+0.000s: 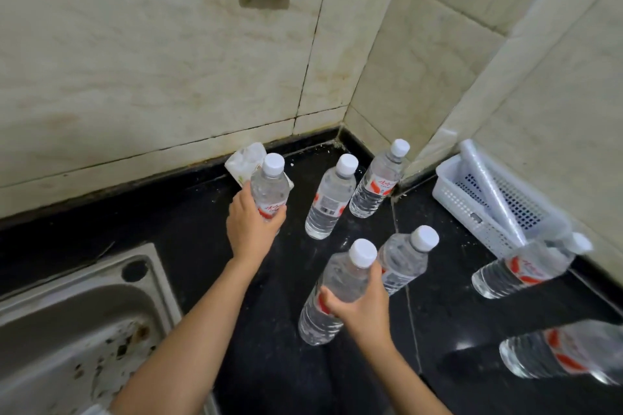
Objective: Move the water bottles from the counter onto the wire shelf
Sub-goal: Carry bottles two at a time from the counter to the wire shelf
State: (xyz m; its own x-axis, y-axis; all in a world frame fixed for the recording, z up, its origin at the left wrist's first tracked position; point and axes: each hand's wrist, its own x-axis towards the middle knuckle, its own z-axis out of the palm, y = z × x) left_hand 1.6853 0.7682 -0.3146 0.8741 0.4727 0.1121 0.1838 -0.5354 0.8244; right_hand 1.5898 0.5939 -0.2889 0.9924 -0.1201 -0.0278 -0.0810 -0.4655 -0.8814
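Over the counter (188,212), left grip (251,229) clasps far bottle (269,190), right grip (362,308) near bottle (340,280); corner bottle (553,354) cropped.

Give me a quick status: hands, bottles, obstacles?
Left hand grips rear bottle. Right hand grips front bottle. Five other bottles on counter. Wire shelf unseen.

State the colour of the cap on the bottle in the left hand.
The cap is white; the head view shows it plainly.

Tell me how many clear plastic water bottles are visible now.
7 clear plastic water bottles: one in the left hand, one in the right hand, one behind it, two near the wall corner, two blurred beside the white plastic basket. Others may be off-frame.
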